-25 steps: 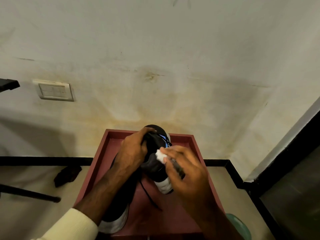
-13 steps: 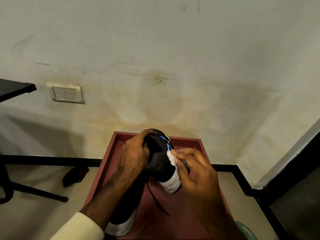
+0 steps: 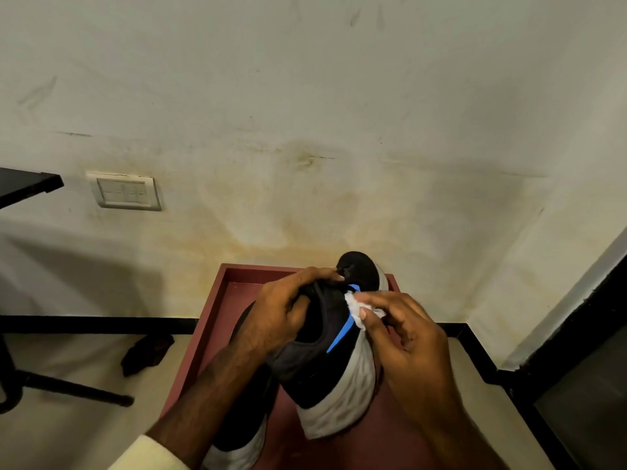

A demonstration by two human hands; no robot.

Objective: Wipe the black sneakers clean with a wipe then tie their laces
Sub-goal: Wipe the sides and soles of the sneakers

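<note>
A black sneaker (image 3: 319, 354) with a white sole and a blue stripe is held up over the dark red tray (image 3: 210, 320). My left hand (image 3: 281, 310) grips it around the laced top. My right hand (image 3: 403, 337) pinches a small white wipe (image 3: 354, 305) against the sneaker's side near the blue stripe. The second black sneaker (image 3: 237, 435) lies on the tray under my left forearm, mostly hidden.
The tray stands against a stained wall. A dark crumpled cloth (image 3: 146, 352) lies on the floor to the left, near a black table (image 3: 23, 184) and a chair leg (image 3: 68, 388). A dark door frame (image 3: 576, 334) is at the right.
The held sneaker has turned, showing more of its white sole and blue stripe. My right hand with the wipe has slid up along the sneaker's side.
</note>
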